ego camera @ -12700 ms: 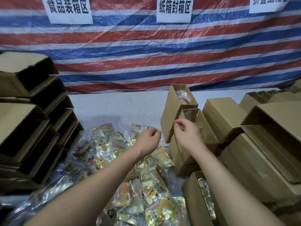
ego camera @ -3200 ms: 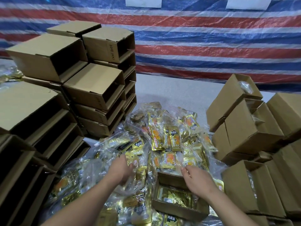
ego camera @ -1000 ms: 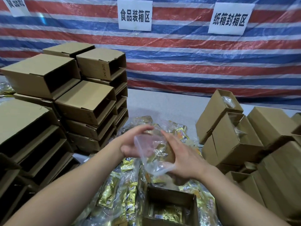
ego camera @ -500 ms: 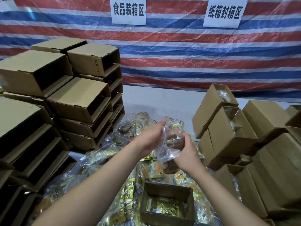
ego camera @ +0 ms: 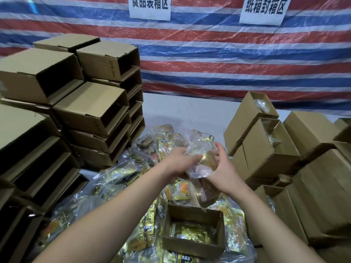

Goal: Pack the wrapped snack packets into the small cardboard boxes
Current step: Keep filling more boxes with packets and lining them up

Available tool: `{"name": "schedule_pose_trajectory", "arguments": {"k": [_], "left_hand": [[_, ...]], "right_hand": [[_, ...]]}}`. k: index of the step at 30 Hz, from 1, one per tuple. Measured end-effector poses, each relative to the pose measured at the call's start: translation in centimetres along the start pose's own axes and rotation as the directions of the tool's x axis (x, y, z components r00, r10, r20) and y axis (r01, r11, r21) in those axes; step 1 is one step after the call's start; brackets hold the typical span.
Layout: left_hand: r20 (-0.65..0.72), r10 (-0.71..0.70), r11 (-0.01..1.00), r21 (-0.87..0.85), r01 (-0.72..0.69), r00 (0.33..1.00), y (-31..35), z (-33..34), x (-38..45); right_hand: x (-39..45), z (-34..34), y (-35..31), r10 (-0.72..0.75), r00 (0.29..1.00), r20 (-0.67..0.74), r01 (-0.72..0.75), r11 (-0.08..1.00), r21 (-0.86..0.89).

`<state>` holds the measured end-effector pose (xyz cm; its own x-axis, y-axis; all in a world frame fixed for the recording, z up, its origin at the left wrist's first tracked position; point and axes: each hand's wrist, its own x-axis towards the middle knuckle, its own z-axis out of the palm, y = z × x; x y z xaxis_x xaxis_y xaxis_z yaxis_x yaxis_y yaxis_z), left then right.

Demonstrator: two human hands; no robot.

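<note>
Gripping a clear crinkled plastic snack packet (ego camera: pixel 202 158) from both sides: left hand (ego camera: pixel 180 161) and right hand (ego camera: pixel 224 170), fingers curled round it, above the small open brown cardboard box (ego camera: pixel 191 243) with gold packets inside.

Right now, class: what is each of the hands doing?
Left hand: grips the clear snack bag.
Right hand: holds the same bag, fingers curled round it.
</note>
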<state>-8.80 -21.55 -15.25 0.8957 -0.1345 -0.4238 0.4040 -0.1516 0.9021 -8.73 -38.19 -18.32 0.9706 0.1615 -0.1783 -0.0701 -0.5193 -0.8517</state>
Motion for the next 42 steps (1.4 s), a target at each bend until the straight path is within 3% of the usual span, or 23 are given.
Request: {"name": "schedule_pose_trajectory", "arguments": {"k": [4,6,10,14,19,21,24,28,31,37,39,42], "left_hand": [[-0.161,0.067,0.997,-0.032,-0.073,0.985,-0.5,0.7,0.1],[-0.230,0.110,0.993,-0.017,-0.116,0.967,-0.5,0.7,0.1],[-0.295,0.204,0.979,0.079,-0.189,0.934,-0.1,1.2,-0.3],[-0.206,0.206,0.972,0.158,-0.175,0.957,0.7,2.8,-1.0],[-0.076,0.212,0.953,0.238,-0.188,0.974,0.4,1.9,-1.0],[-0.112,0.193,0.967,0.190,-0.169,0.975,-0.3,0.2,-0.8],[-0.145,0.162,0.961,0.246,-0.123,0.976,-3.7,-2.5,0.0],[0.073,0.011,0.825,0.562,-0.050,0.997,-11.2,-3.7,0.9],[0.159,-0.099,0.754,0.656,-0.031,0.982,-16.0,-3.2,0.9],[0.109,-0.077,0.855,0.519,0.010,0.991,-19.5,-2.4,0.7],[0.097,-0.043,0.855,0.519,-0.013,0.994,-19.7,-2.3,0.8],[0.059,0.001,0.830,0.556,-0.034,0.998,-20.1,-1.9,0.9]], "right_hand": [[-0.4,-1.1,-0.6,-0.067,0.972,0.224,0.107,0.980,-0.168],[-0.4,-2.1,-0.8,-0.063,0.947,0.314,0.117,0.981,-0.156],[-0.2,-1.8,-0.8,-0.065,0.959,0.275,0.102,0.987,-0.121],[0.0,-0.2,0.1,-0.171,0.967,0.188,0.189,0.978,-0.087],[-0.4,0.4,0.7,-0.125,0.991,0.044,0.129,0.986,-0.106],[-0.8,0.0,1.0,-0.066,0.997,0.039,0.069,0.993,-0.093],[-1.7,-1.3,1.3,-0.017,0.987,0.158,0.033,0.995,-0.099],[-2.7,-0.4,1.7,0.006,0.941,0.337,0.030,0.994,-0.102],[-3.0,1.0,1.9,0.034,0.878,0.477,0.049,0.986,-0.160],[-2.5,4.9,3.8,0.205,0.688,0.696,0.257,0.828,-0.498],[-2.2,6.5,5.0,0.272,0.670,0.691,0.282,0.768,-0.576],[-2.3,8.9,7.5,0.295,0.704,0.646,0.288,0.712,-0.640]]}}
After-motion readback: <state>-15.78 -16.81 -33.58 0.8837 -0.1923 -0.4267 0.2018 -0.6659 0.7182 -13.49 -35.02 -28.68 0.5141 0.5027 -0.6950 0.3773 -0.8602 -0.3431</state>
